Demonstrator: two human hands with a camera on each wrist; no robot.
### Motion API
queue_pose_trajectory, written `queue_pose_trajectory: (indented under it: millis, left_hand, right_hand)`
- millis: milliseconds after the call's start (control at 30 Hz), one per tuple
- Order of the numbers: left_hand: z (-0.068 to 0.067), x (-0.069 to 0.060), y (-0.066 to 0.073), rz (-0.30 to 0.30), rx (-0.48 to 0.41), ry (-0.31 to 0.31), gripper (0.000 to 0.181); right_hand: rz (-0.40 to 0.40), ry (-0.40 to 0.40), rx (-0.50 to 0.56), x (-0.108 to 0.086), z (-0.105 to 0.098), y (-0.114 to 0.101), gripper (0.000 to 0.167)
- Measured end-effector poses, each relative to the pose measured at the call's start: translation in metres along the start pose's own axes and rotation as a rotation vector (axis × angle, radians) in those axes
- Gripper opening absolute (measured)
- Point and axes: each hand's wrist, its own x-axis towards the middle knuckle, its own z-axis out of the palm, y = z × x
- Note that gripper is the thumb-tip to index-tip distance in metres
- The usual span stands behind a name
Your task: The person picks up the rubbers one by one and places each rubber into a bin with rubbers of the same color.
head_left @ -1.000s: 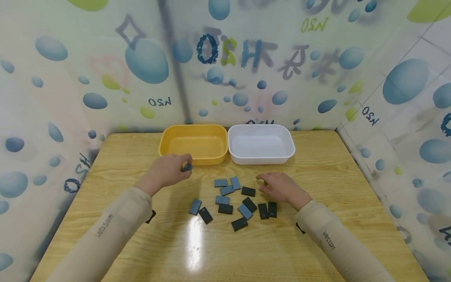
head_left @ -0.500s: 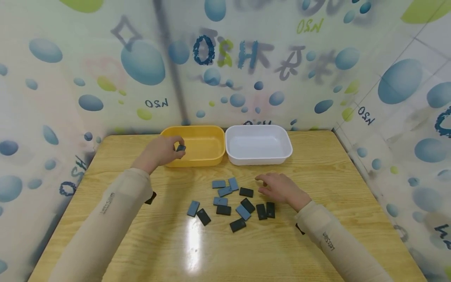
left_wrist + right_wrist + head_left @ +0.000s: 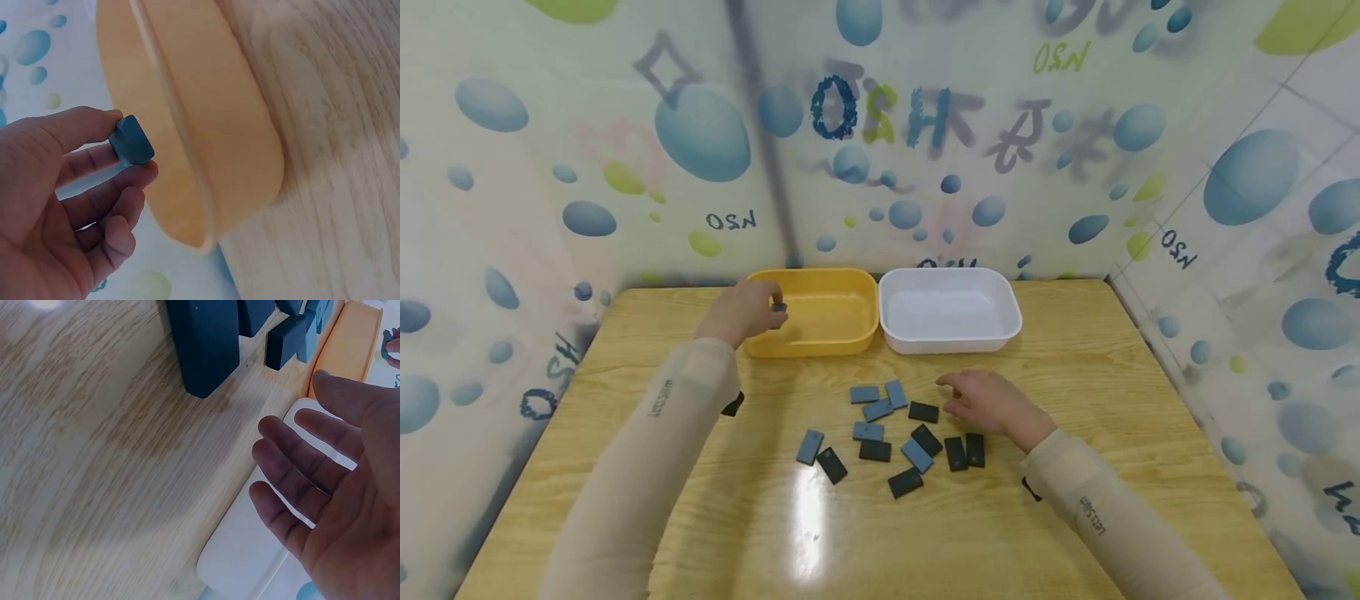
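My left hand (image 3: 741, 312) is at the left end of the yellow plastic tub (image 3: 820, 348). Between thumb and fingertips it pinches a small blue block (image 3: 132, 141), held up by the tub's rim in the left wrist view. My right hand (image 3: 996, 404) hovers low over the table, fingers loosely bent and holding nothing. Nearest to it is a black block (image 3: 923, 412). Several more flat rectangular blocks lie scattered mid-table, some blue, such as a blue block (image 3: 864, 395), and others black, such as a black block (image 3: 906, 482).
A white plastic tub (image 3: 951, 343) stands against the yellow one's right side, at the table's back edge. Behind them rises a wall (image 3: 700, 233) covered with bubble patterns. The wooden table (image 3: 1037, 533) extends toward me, with a bright light reflection on it.
My left hand has moved up and left with the blue block, from in front of the yellow tub to its left end. The right hand has barely moved, and the loose blocks lie as before.
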Motion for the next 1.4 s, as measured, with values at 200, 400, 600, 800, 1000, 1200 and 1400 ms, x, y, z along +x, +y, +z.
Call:
queue_pose_trajectory:
  millis: [200,400,600,800,1000,1200,1400]
  left_hand:
    - [0.013,0.008,-0.006,-0.035,0.034,0.008,0.032]
    - [0.025,0.016,-0.008,-0.053,0.059,0.017,0.026]
    - [0.033,0.023,-0.01,-0.039,0.102,0.038,0.019]
    - [0.04,0.032,-0.009,-0.053,0.15,0.044,0.018]
    - [0.047,0.035,-0.009,-0.061,0.156,0.054,0.017]
    - [0.045,0.034,-0.01,-0.068,0.158,0.043,0.016]
    - [0.048,0.038,-0.012,-0.064,0.17,0.051,0.015]
  right_hand:
    - [-0.003,-0.01,0.007,0.002,0.001,-0.004,0.041]
    - [0.017,-0.023,0.024,0.004,-0.002,-0.006,0.041]
    - [0.024,-0.028,0.038,0.005,-0.001,-0.007,0.042]
    - [0.014,-0.011,0.026,0.003,-0.001,-0.006,0.041]
    - [0.015,-0.004,0.026,0.0,0.001,-0.002,0.041]
    - [0.023,-0.006,0.034,0.001,0.004,-0.001,0.041]
    - [0.045,-0.018,0.044,0.002,0.004,-0.001,0.041]
